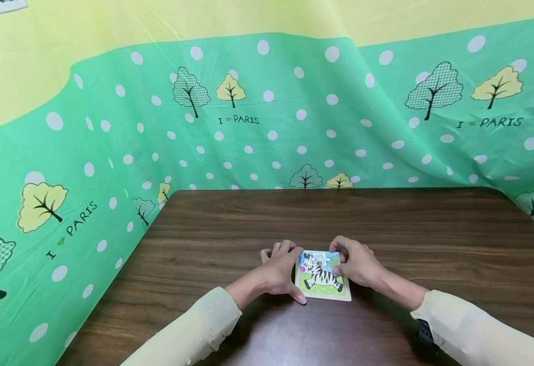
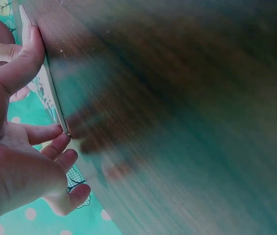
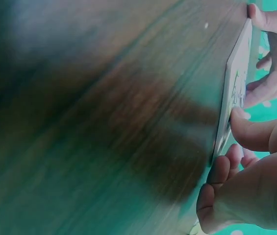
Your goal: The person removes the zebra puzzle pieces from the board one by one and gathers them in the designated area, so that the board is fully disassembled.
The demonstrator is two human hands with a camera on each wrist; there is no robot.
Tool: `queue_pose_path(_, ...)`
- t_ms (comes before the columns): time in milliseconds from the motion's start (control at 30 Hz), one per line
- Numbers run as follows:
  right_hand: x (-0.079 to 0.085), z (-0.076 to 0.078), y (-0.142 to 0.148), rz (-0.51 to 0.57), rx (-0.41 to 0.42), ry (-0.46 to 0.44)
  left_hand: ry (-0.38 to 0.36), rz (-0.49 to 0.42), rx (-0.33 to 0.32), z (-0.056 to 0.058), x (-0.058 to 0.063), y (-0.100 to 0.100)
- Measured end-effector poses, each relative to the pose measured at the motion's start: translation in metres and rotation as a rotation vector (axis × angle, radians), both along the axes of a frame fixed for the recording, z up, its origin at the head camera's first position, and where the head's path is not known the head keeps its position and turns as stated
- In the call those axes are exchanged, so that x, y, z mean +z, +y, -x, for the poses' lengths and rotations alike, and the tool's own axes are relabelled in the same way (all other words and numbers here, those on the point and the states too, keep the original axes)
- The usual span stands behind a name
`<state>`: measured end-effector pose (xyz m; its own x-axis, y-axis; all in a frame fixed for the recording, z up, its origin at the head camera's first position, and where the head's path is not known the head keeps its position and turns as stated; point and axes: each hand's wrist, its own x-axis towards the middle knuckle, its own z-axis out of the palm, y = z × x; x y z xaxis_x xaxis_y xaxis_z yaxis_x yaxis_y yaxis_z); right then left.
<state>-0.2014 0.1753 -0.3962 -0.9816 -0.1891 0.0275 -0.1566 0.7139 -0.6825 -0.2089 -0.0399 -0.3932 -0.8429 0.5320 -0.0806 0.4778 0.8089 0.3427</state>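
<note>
Pale sleeves (image 1: 189, 325) up front, left hand (image 1: 278, 272) gripping the zebra puzzle (image 1: 322, 279) across its left corners, right hand (image 1: 356, 262) pinching its right side, well in from the table's (image 1: 230, 229) far edge, where firm left bracing and light thumb pressure should serve best!

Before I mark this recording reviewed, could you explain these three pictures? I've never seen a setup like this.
There is no machine here, only a person's two bare hands. The widest picture comes from a camera on the head, looking forward and down; the other two come from cameras worn on the left and right wrists. On the dark wooden table lies a flat board with a zebra picture. The left hand grips its left side, thumb at the near corner. The right hand holds its right side, thumb on the face, fingers curled near the far corner. Behind hangs a green and yellow printed cloth.
</note>
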Motion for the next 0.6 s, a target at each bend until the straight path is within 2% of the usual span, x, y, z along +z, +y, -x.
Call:
queue_pose_path(333,-0.0032,-0.0009,0.0008,0.022,0.028,0.023,0.0,0.009,-0.008,0.0005,0.0007,0.0002)
queue_pose_path(600,-0.0021,-0.0009,0.0041,-0.105,0.081,0.136,-0.001,0.021,-0.005,0.0001,0.0011,0.0009)
